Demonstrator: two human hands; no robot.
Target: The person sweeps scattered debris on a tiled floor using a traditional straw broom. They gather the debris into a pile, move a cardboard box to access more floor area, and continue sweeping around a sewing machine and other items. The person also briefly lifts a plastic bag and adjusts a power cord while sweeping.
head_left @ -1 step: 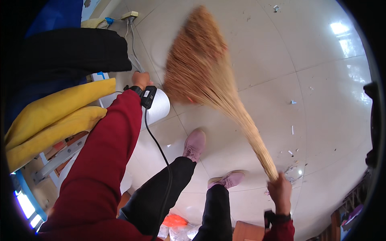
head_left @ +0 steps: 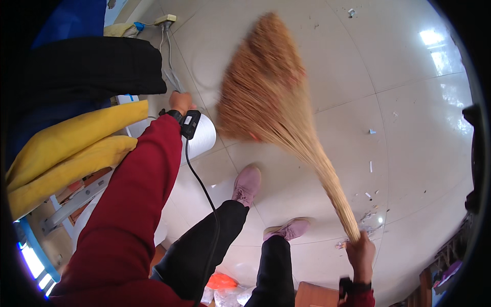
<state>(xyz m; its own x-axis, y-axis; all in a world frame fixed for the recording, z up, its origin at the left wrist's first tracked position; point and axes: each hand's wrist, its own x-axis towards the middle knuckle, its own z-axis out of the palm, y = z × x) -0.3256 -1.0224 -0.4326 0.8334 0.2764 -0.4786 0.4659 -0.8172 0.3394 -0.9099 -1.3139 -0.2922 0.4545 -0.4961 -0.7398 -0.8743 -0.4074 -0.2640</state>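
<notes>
My right hand [head_left: 361, 254] is closed round the handle end of a long straw broom [head_left: 273, 97]. The broom slants up and left across the tiled floor, its wide brown bristles blurred by motion. My left hand [head_left: 180, 102] reaches out at the left, fingers closed on a grey power cord [head_left: 174, 79] that runs down from a socket block [head_left: 165, 19]. Part of the grip is hidden by the wrist strap and a small black device [head_left: 190, 124]. Just beside that wrist, a large white thread cone [head_left: 203, 137] stands on the floor.
Black cloth [head_left: 97, 64] and yellow cloth [head_left: 76, 125] hang at the left, over a metal frame. Paper scraps [head_left: 367, 217] and bits of dirt lie on the floor at the right. An orange bag [head_left: 222, 280] and clear bags are behind my feet. Dark furniture edges the right side.
The broom has shifted a little to the right and nearer to me, along with my right hand. My left hand has hardly moved.
</notes>
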